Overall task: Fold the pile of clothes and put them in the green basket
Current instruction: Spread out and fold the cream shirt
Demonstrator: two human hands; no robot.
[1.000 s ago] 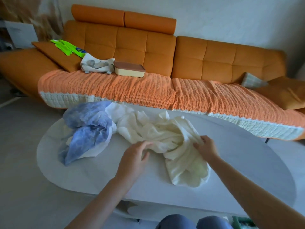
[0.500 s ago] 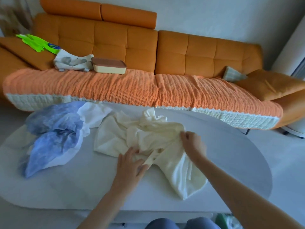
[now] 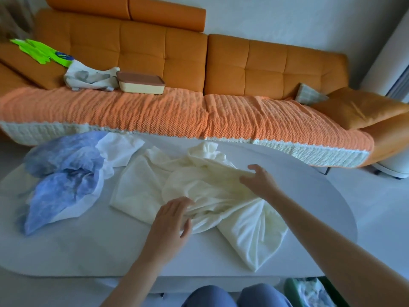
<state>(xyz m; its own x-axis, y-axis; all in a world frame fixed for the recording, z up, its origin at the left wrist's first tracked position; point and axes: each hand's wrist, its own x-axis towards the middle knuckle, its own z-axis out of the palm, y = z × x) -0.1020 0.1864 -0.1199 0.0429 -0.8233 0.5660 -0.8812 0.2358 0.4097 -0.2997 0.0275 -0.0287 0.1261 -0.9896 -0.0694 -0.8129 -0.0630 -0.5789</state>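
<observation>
Long orange tufted sofa [image 3: 141, 52] stands behind the far edge of the table, its seat covered by an orange knitted throw [image 3: 155, 116] with a white border.

White oval table [image 3: 88, 247] stands in front of it, with the person at its near edge.

Crumpled cream cloth garment [image 3: 221, 196] lies across the middle of the table, not folded. One end trails toward the near right edge and a bunched part points at the far edge.

Crumpled blue-and-white mottled garment [image 3: 64, 178] lies at the left end of the table, just beside the cream cloth garment. I cannot tell whether they touch.

Green basket [image 3: 288, 291] sits on the floor below the near right edge, mostly hidden by the right forearm. Pale patterned fabric shows inside it.

On the sofa seat, left part: a white-and-grey fabric bag [image 3: 90, 78] touches a cream rectangular box with a brown lid [image 3: 141, 84].

Left hand [image 3: 170, 220] is on the near side of the cream cloth garment. Its fingers are bent into the folds with the thumb apart, and creases radiate from the grip.

Right hand [image 3: 259, 180] is at the garment's right side. Its fingertips pinch a raised fold and the thumb is lifted above it.
</observation>
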